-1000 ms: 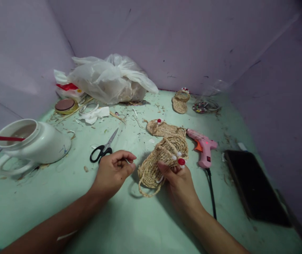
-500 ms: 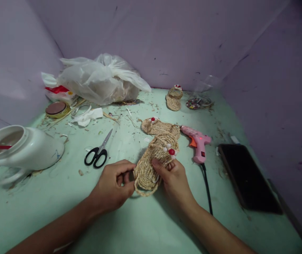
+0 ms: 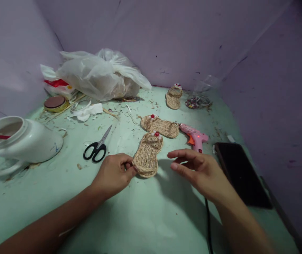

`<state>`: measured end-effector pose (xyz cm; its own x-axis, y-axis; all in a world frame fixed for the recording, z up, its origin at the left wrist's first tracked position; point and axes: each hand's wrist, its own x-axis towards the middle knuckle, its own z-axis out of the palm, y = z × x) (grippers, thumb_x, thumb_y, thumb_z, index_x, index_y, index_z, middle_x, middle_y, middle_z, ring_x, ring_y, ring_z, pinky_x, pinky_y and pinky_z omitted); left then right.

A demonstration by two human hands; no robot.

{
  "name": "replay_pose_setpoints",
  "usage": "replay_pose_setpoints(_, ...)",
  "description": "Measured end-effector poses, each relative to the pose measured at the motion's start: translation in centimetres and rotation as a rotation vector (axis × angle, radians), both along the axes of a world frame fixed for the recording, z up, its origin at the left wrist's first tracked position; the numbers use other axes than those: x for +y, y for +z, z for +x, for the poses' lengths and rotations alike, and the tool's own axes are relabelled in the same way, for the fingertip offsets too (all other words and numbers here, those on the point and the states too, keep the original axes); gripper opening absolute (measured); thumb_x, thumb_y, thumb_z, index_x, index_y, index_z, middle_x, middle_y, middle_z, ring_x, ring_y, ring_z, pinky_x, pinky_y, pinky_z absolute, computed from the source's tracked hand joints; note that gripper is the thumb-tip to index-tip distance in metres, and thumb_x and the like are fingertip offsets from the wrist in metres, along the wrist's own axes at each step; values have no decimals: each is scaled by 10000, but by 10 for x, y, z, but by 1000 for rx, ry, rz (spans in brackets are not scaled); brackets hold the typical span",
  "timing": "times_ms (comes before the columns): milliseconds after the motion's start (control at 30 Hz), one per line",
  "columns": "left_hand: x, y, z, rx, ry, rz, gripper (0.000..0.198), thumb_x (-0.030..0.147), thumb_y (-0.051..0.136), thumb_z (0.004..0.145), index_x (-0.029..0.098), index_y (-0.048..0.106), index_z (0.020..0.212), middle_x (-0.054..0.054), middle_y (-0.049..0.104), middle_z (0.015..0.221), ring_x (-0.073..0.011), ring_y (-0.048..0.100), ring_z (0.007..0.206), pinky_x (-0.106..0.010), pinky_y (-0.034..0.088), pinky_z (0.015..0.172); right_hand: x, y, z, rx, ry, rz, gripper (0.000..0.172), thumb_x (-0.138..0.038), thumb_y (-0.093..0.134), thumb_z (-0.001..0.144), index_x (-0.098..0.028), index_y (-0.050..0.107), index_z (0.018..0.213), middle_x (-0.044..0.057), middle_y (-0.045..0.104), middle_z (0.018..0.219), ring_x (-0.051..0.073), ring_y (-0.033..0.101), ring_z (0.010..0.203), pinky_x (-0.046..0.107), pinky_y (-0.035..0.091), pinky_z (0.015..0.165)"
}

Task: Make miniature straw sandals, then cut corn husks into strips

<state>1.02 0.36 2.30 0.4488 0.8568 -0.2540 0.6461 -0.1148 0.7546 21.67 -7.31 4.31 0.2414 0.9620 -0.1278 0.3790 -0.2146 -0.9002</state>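
A small woven straw slipper (image 3: 146,157) with a red-and-white bead flower (image 3: 156,134) at its far end rests on the green tabletop. My left hand (image 3: 116,173) pinches its near left edge between thumb and fingers. To its right, my right hand (image 3: 197,169) hovers with nothing in it, thumb and fingers apart. Just beyond lies a second woven slipper (image 3: 161,126) with its own red bead, turned sideways. The tip of a pink glue gun (image 3: 196,137) is close to that slipper's right end; its lower handle is partly hidden behind my right hand.
Black-handled scissors (image 3: 97,148) lie left of centre. A white jug (image 3: 38,141) with a red stick stands at far left, a dark phone (image 3: 242,174) at right. Toward the back are a plastic bag (image 3: 100,77), a tape roll (image 3: 55,103), another slipper (image 3: 173,98) and beads (image 3: 194,102).
The slipper in my hands has been lowered and turned flatter onto the table. My right hand has let go of it and moved right, its fingers opening, while my left hand keeps its pinch.
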Motion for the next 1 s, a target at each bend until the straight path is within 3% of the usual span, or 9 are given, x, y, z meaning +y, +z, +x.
replay_pose_setpoints(133, -3, -2, 2, 55, -26, 84, 231, 339, 542, 692, 154, 671, 744, -5, 586, 623, -110, 457, 537, -217, 341, 509, -5, -13, -29, -255, 220, 328, 381, -335, 699, 694, -201, 617, 1042, 95, 638, 1029, 217, 583, 914, 326, 499, 710)
replay_pose_setpoints(233, -5, -4, 2, 82, -42, 117, 198, 312, 540, 685, 165, 662, 741, -2, 590, 641, -111, 456, 546, -220, 335, 515, 2, -21, -47, -397, 232, 404, 326, -365, 679, 718, -200, 637, 996, 87, 659, 974, 220, 583, 897, 333, 482, 729)
replay_pose_setpoints(333, -6, -4, 3, 106, -61, 151, 155, 299, 543, 682, 171, 630, 690, 6, 578, 633, -107, 443, 542, -224, 325, 519, 12, -26, -52, -341, 177, 388, 160, -303, 588, 803, -201, 665, 902, 54, 689, 844, 179, 615, 798, 292, 477, 691)
replay_pose_setpoints(500, -7, -2, 5, 144, -55, 169, 176, 342, 558, 692, 174, 596, 655, 9, 557, 623, -105, 441, 538, -230, 316, 529, 23, -33, -49, -194, 91, 340, 144, -257, 547, 827, -209, 678, 860, 31, 705, 816, 148, 638, 739, 263, 483, 680)
replay_pose_setpoints(633, -8, -5, 4, 165, -62, 198, 140, 307, 546, 695, 180, 603, 680, 8, 569, 660, -109, 456, 563, -237, 317, 550, 19, -35, -46, -179, 156, 311, 155, -284, 611, 783, -210, 662, 909, 31, 694, 811, 152, 627, 716, 269, 481, 650)
replay_pose_setpoints(767, -8, -6, 2, 175, -72, 190, 147, 309, 534, 700, 183, 608, 688, 6, 576, 671, -114, 464, 574, -239, 315, 546, 9, -30, -35, -200, 170, 300, 334, -311, 703, 699, -201, 615, 1002, 59, 652, 900, 176, 593, 788, 289, 476, 656)
replay_pose_setpoints(1000, -8, -8, 2, 151, -54, 175, 217, 346, 555, 704, 206, 625, 853, 26, 567, 646, -105, 460, 528, -230, 331, 520, 0, -23, -19, -294, 223, 168, 134, -237, 667, 728, -189, 631, 847, 29, 598, 783, 143, 559, 679, 266, 433, 595)
